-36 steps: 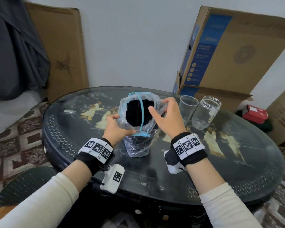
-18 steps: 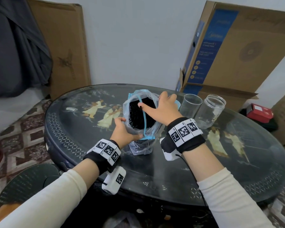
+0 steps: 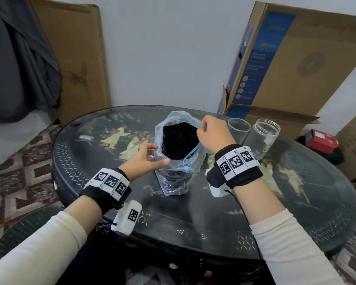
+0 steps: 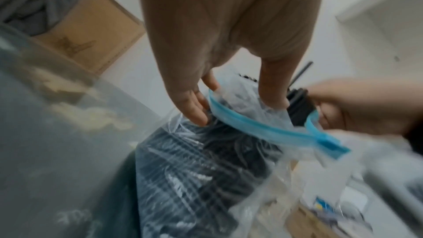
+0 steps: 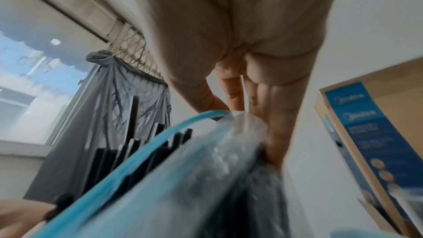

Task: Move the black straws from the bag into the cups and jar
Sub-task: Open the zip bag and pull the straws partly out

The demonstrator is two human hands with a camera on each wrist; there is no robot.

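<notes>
A clear plastic bag (image 3: pixel 174 177) with a blue zip rim stands upright on the round table (image 3: pixel 296 202), full of black straws (image 3: pixel 179 140). My left hand (image 3: pixel 159 155) grips the bag's near-left rim, thumb on one side and fingers on the other. My right hand (image 3: pixel 201 126) pinches the far-right rim at the zip. The mouth is spread wide. In the left wrist view my left hand (image 4: pixel 228 111) holds the plastic beside the blue zip (image 4: pixel 263 129). In the right wrist view my right hand (image 5: pixel 228 113) pinches the zip above the straws (image 5: pixel 137 147).
An empty clear cup (image 3: pixel 239 130) and an empty glass jar (image 3: pixel 262 138) stand just right of the bag, behind my right wrist. Cardboard boxes (image 3: pixel 296 64) lean on the wall behind the table. A red box (image 3: pixel 321 140) lies beyond the right edge.
My right hand moved from over the bag's mouth to its far-right rim, and the mouth now gapes wider. The left hand stays on the near-left rim.
</notes>
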